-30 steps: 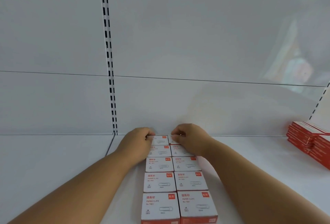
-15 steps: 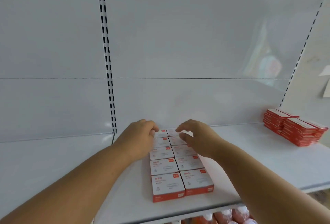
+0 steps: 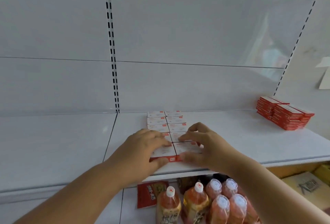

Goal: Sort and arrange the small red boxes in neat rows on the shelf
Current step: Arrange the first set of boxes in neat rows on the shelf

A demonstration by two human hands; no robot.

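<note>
Both hands rest on the front pair of small red boxes [image 3: 165, 150] near the front edge of the white shelf [image 3: 250, 145]. On the left box of that pair, the left hand [image 3: 144, 145] lies with fingers spread flat over the top and the thumb pressed against the red front face; it presses on the box, neither clenched nor lifting it. At the right box of the pair, the right hand [image 3: 205, 143] has fingertips on the far edge of the top and the thumb against the front face, pinching it loosely from front and back. These boxes form two touching columns, five deep, that run from the front edge back to the rear wall of the shelf, white tops up. Well apart, at the shelf's far right corner, sits a stack of flat red packs [image 3: 284, 114]. Below the front edge stand orange bottles [image 3: 210, 204] with white caps, beside a red packet [image 3: 151, 193].
</note>
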